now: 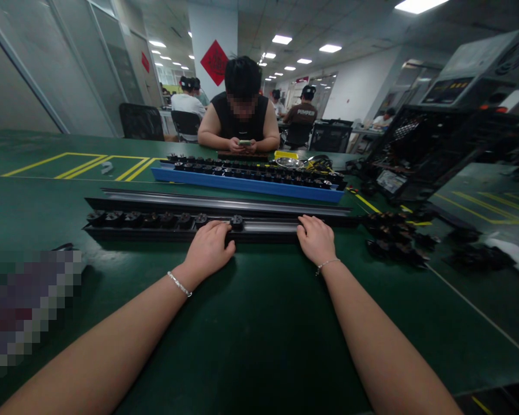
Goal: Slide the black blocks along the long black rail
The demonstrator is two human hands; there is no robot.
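Observation:
A long black channel rail (pixel 268 237) lies crosswise in front of me, its inner face shiny. Several round black parts (pixel 132 218) sit in a row along its left half. My left hand (pixel 210 249) is closed over the rail's near wall, thumb on the outside, fingertips inside and partly hidden. Just right of those fingertips is a single round black part (pixel 237 222). Farther right, my right hand (pixel 318 237) grips the same near wall, fingers bent over it. Directly behind lies a second black rail (pixel 225 201), with no round parts visible in it.
A blue tray (pixel 251 187) with rows of black parts stands farther back. Loose black parts (pixel 391 236) are heaped at right, before an open computer case (pixel 415 144). Across the green table (pixel 242 346), a person (pixel 242 109) holds a phone. A blurred-out object (pixel 30 300) lies left.

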